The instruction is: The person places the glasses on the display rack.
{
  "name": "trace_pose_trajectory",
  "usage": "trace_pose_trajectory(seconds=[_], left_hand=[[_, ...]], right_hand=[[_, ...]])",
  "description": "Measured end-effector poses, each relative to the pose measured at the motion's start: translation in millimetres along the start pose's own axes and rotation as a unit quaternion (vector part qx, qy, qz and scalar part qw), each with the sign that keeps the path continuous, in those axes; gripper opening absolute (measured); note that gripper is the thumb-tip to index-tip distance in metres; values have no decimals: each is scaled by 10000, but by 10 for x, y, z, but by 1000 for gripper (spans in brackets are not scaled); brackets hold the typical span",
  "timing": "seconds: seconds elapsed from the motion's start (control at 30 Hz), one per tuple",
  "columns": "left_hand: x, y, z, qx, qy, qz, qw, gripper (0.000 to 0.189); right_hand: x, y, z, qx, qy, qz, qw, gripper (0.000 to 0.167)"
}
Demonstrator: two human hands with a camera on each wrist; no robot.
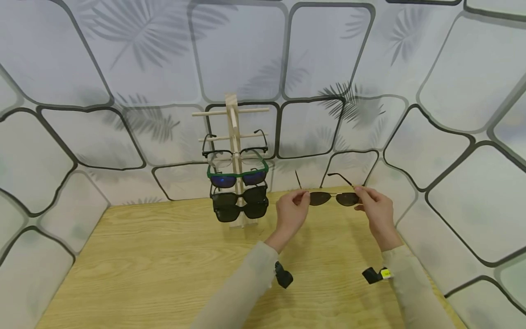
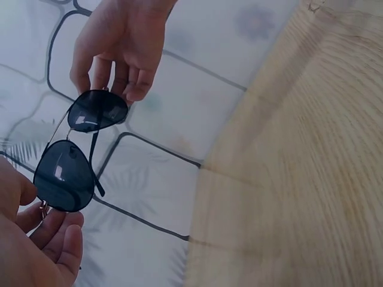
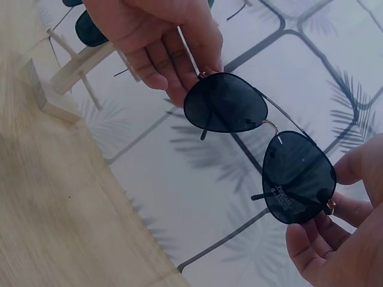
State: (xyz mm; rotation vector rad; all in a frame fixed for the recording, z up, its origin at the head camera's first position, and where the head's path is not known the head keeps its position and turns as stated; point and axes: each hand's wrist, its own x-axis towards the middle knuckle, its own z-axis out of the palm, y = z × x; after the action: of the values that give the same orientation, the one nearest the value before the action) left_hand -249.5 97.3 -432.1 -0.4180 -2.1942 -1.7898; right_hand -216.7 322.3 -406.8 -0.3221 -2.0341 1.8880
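Both hands hold a pair of aviator sunglasses (image 1: 319, 198) by its two outer hinge corners, above the wooden table. Its dark lenses face me, and the temples stick out unfolded toward the back wall. The left hand (image 1: 292, 211) pinches the left corner between thumb and fingers. At the right corner the right hand (image 1: 376, 212) does the same. In the right wrist view, small pale print shows on one lens of the sunglasses (image 3: 299, 176). Thin metal bridges join the lenses. In the left wrist view the sunglasses (image 2: 64, 173) appear between both hands.
A wooden display rack (image 1: 232, 107) stands left of the hands. On it hang clear-lens glasses (image 1: 223, 157), green-framed sunglasses (image 1: 238, 176) with blue lenses, and black sunglasses (image 1: 241, 211) below. Patterned cloth walls (image 1: 312, 128) enclose the wooden table (image 1: 164, 265) at the back and sides.
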Motion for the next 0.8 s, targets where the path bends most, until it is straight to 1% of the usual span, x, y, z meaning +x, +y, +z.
trace_pose_trajectory(seconds=[0.07,0.13,0.33,0.4,0.53,0.6,0.8], left_hand=[[8,30,-20,41,13,103,9999,22],[16,63,-41,78,36,212,9997,21],[45,180,-111,170,123,513,9985,19],[55,225,-141,178,171,613,9978,19],[81,321,-199,209,235,859,9958,19],[92,375,-236,233,214,960,9949,19],[112,570,-354,195,160,1105,9936,21]], right_hand=[[-9,-41,13,94,25,-38,9999,37],[-16,-82,27,179,33,-69,9998,36],[-38,-203,74,538,175,-94,9984,14],[-46,-247,89,638,165,-110,9978,11],[-76,-334,99,824,4,-180,9964,17],[-88,-378,109,914,-67,-215,9956,20],[-110,-510,153,1009,-37,-389,9941,24]])
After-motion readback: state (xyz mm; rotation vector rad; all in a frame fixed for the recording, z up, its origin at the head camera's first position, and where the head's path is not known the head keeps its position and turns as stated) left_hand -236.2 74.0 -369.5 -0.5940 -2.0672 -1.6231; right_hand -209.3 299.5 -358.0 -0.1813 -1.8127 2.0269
